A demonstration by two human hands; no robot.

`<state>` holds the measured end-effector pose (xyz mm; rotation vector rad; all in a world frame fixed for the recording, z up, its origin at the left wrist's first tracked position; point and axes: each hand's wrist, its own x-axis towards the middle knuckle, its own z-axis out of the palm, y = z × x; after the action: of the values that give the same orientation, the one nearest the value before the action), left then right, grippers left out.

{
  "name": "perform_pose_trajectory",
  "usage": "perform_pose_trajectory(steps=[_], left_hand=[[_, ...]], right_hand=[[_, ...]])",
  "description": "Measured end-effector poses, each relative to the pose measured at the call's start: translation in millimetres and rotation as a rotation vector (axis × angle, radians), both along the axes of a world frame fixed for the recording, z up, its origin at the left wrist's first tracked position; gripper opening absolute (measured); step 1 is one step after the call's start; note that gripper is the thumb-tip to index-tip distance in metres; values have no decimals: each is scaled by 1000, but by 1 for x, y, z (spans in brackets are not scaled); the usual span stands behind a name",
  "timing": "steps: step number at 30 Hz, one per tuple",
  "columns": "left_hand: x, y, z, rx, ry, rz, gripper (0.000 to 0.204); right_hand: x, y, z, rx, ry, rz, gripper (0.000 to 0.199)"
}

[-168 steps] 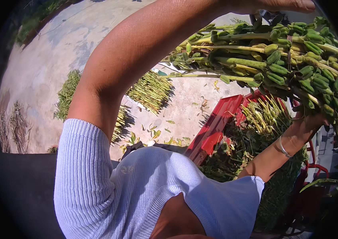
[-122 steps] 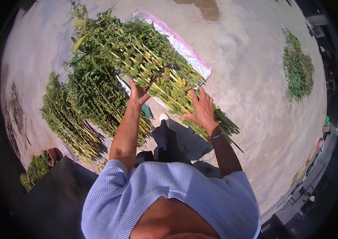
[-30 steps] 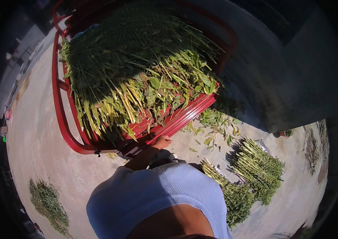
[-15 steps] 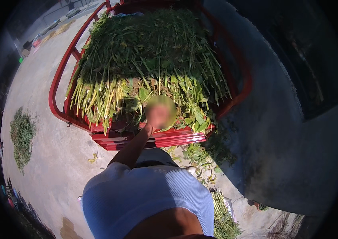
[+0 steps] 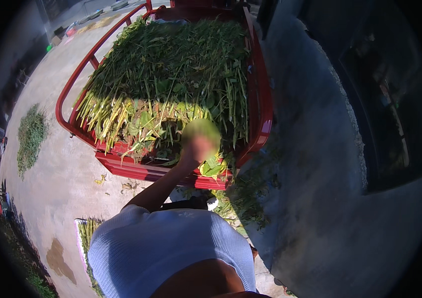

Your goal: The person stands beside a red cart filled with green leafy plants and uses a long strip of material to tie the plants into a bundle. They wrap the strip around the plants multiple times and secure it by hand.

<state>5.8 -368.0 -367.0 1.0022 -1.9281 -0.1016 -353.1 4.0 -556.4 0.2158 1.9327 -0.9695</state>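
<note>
My left arm stretches forward to the rear edge of a red cart bed [image 5: 136, 170]. My left hand [image 5: 200, 145] is at the cut stalks and leaves near the bed's right rear corner; a blur covers its fingers, so its grip does not show. Under and around it lie yellow-green leaves [image 5: 213, 167]. The bed carries a thick layer of leafy green stalks [image 5: 181, 59], their pale cut ends [image 5: 102, 116] pointing toward me at the left. My right hand is not visible.
Red side rails [image 5: 74, 82] border the load. Loose greenery [image 5: 251, 198] lies on the ground by the right rear corner. A heap of greens [image 5: 31, 141] is on the concrete at left. Stalks on a pale sheet [image 5: 87, 233] lie beside me, lower left.
My view and body have shifted right relative to the cart. My left hand has moved from the middle of the rear edge toward its right corner. The ground stalks now appear at my left.
</note>
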Motion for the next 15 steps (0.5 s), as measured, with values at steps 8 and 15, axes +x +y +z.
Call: perform_pose_trajectory(steps=[8,15], left_hand=[[-77,-42,12,405,790,-101,18],[-175,-102,68,498,626,-16,53]], right_hand=[[-91,-147,8,-43,6,277,33],[-173,-263,22,-49,55,460,25]])
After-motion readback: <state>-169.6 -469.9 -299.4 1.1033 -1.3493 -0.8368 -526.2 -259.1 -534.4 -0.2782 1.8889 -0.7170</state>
